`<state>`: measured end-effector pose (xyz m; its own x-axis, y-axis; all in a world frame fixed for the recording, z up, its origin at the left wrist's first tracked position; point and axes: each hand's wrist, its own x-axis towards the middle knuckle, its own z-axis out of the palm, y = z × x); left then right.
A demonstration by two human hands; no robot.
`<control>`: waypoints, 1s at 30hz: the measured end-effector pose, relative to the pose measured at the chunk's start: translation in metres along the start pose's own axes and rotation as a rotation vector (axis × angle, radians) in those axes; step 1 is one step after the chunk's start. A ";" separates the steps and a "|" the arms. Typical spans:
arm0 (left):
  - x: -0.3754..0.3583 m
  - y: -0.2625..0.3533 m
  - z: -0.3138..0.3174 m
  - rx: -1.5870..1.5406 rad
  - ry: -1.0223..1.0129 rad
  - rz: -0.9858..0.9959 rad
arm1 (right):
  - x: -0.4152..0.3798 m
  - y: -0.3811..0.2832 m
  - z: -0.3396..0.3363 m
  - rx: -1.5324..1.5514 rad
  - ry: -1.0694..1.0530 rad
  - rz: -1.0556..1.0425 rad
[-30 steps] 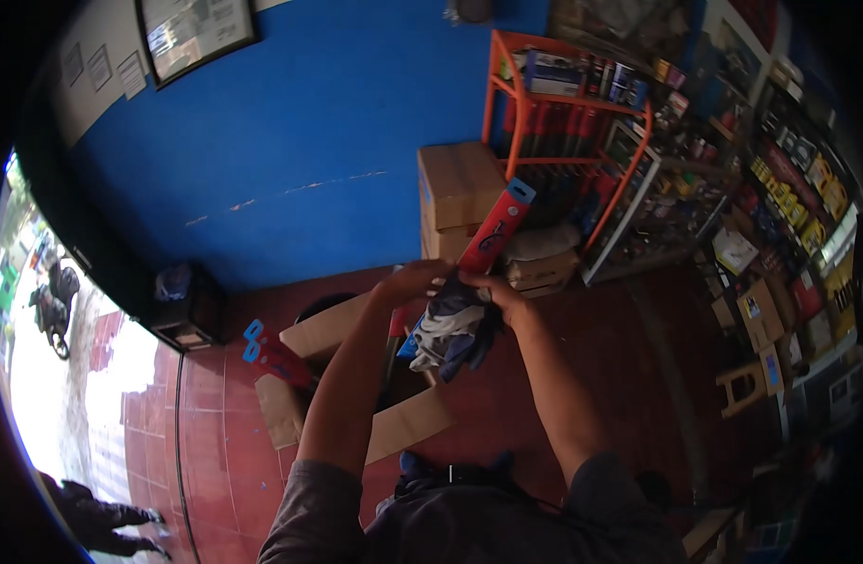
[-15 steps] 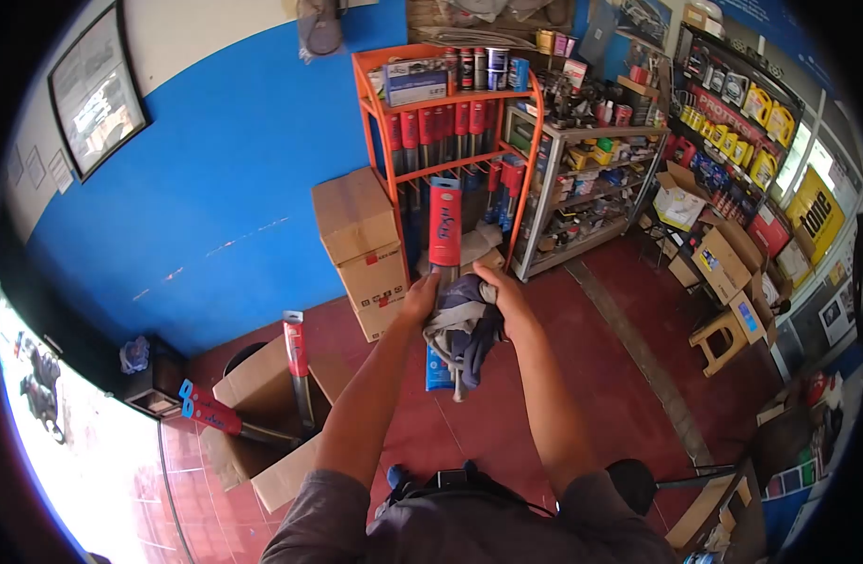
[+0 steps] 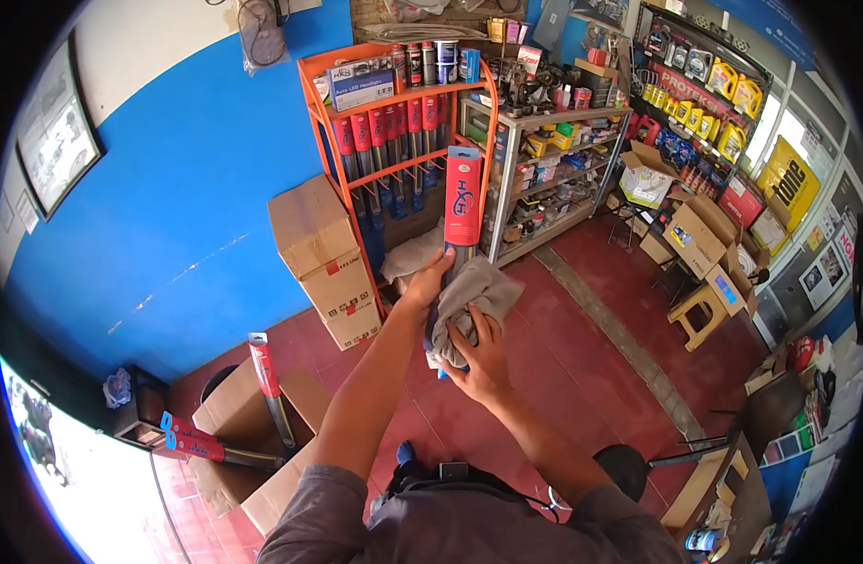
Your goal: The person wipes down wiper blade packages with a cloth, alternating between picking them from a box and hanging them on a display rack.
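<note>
In the middle of the head view, a long, narrow packaged wiper blade [image 3: 463, 199] stands nearly upright, with a red printed top and a bit of blue at its lower end. My left hand [image 3: 428, 285] is closed around it just below the red part. A grey cloth [image 3: 492, 285] lies draped around the lower half and hides most of it. My right hand [image 3: 482, 362] grips the cloth and presses it against the lower part of the pack, fingers bent over the fabric.
Ahead is an orange rack [image 3: 394, 174] hung with similar packs. Stacked cartons [image 3: 323, 268] stand left of it, a glass shelf case [image 3: 553, 183] right. An open carton [image 3: 295, 390] with several packs sits lower left. A stool [image 3: 699, 315] and boxes are at right.
My right hand has moved from the upper side of the bundled cloth down to the lower part of the pack. The cloth now hangs more loosely spread. The view has shifted slightly right.
</note>
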<state>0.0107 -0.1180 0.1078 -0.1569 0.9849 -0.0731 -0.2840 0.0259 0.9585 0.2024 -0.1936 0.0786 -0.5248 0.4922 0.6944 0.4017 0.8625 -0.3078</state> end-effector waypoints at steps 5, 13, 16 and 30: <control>0.003 0.003 0.014 0.137 -0.335 -0.207 | 0.000 0.034 0.026 -0.062 0.048 0.081; 0.016 0.055 -0.001 0.092 -0.509 -0.255 | 0.072 0.052 0.004 -0.098 0.246 0.017; -0.001 0.077 -0.007 0.212 -0.467 -0.305 | 0.105 0.062 -0.014 -0.135 0.328 0.049; 0.020 0.093 0.001 0.239 -0.241 0.070 | 0.215 0.062 -0.019 -0.053 0.673 0.407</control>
<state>-0.0178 -0.0961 0.1955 0.0681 0.9971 0.0346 -0.0466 -0.0315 0.9984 0.1290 -0.0369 0.2215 0.2312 0.5765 0.7837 0.5093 0.6146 -0.6024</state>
